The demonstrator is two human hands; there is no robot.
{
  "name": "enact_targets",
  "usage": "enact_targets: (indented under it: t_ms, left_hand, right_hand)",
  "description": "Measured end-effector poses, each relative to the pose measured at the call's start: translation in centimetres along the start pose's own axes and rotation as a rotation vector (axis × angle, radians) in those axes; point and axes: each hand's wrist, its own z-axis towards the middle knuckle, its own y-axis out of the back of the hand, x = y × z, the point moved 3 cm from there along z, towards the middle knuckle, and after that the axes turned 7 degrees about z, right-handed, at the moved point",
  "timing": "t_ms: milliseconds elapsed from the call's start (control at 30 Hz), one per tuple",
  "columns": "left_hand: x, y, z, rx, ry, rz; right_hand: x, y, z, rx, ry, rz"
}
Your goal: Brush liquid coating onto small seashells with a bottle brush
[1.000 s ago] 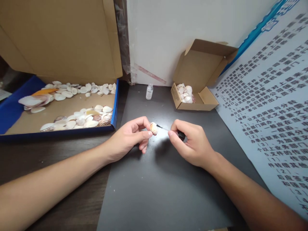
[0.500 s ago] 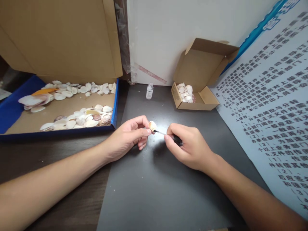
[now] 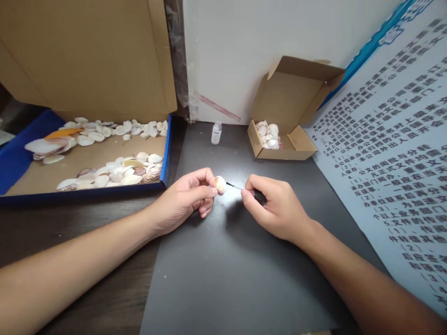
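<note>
Between thumb and fingers, my left hand (image 3: 193, 191) pinches a small white and brown shell (image 3: 220, 185) above the dark grey mat (image 3: 209, 284). My right hand (image 3: 275, 204) is closed on the black handle of a thin brush (image 3: 234, 186). The brush's dark tip points left and sits just off the shell's right side; a narrow gap seems to lie between them. Part of the handle is hidden inside my right fingers. Behind both hands stands a small clear bottle (image 3: 216, 133) with a printed label and no cap on it.
An open blue-sided box (image 3: 166, 153) at the left holds many shells in two rows. At the back right, a small open cardboard box (image 3: 289, 153) contains white shells (image 3: 268, 135). A large printed sheet (image 3: 394, 153) lines the right side, and a white panel (image 3: 237, 56) the back.
The brush tip has moved off the shell, up and a little to the right, with my right hand. The shell is turned slightly in my left fingers.
</note>
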Motion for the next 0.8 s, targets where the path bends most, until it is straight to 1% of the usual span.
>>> enact_targets:
  t_ms: [100,233,300,400,467,567,633,733,800]
  left_hand:
    - [0.08,-0.01,0.02,0.002,0.001,0.015]
    - [0.34,0.05,0.04,0.031,-0.023,0.122]
    - [0.46,0.11,0.02,0.049,-0.040,0.192]
    - [0.53,0.12,-0.02,0.065,-0.055,0.250]
    - [0.49,0.07,-0.04,0.067,-0.062,0.257]
    - [0.45,0.01,-0.03,0.069,-0.068,0.263]
    - [0.51,0.01,-0.02,0.080,-0.067,0.272]
    - [0.62,0.05,0.00,0.101,-0.067,0.274]
    - [0.64,0.07,0.02,0.108,-0.071,0.269]
  right_hand:
    - [0.30,0.27,-0.10,-0.028,0.051,0.038]
    - [0.78,0.16,-0.28,0.022,0.131,0.107]
    - [0.69,0.11,-0.25,0.026,0.117,0.089]
    - [0.39,0.33,-0.13,-0.036,0.064,0.030]
    - [0.42,0.43,-0.11,-0.048,0.074,0.037]
    - [0.71,0.22,-0.18,0.026,0.126,0.091]
    - [0.69,0.08,-0.21,0.050,0.114,0.087]
    - [0.37,0.22,-0.16,-0.012,0.059,0.040]
    - [0.29,0.27,-0.14,-0.030,0.071,0.059]
